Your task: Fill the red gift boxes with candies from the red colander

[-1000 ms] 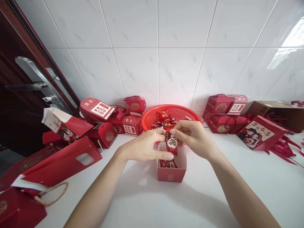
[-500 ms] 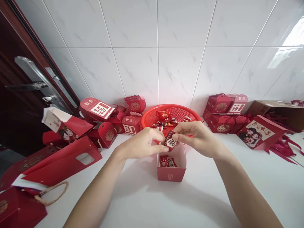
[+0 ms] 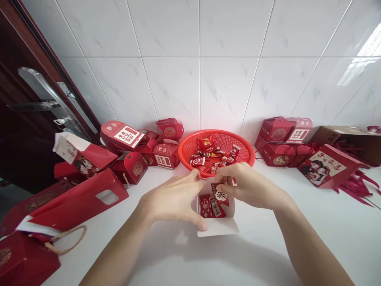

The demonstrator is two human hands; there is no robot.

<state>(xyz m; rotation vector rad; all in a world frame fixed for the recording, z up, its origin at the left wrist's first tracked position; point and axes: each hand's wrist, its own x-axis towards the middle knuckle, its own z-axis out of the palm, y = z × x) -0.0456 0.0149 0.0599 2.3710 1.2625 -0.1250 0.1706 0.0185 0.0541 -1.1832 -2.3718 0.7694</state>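
Note:
A small open box point(image 3: 218, 228) stands on the white table in front of the basket, its white front flap folded outward. Red wrapped candies point(image 3: 205, 206) lie inside it. My right hand point(image 3: 244, 186) pinches a dark red candy wrapper with a round white label point(image 3: 221, 196) just inside the box's right rear part. My left hand point(image 3: 175, 198) is spread around the box's left side, thumb on the front flap and fingers at the rear edge.
Behind the box, a red plastic basket point(image 3: 182, 153) holds several candies. Red gift boxes point(image 3: 127, 137) crowd the left side. More red boxes point(image 3: 277, 154), a cardboard box point(image 3: 345, 135) and dark red ribbons point(image 3: 355, 188) are at the right. A door point(image 3: 18, 131) is far left.
My right hand has lowered the candy into the box. My left hand has let go of the candy and moved to the box's side. The front flap now leans outward.

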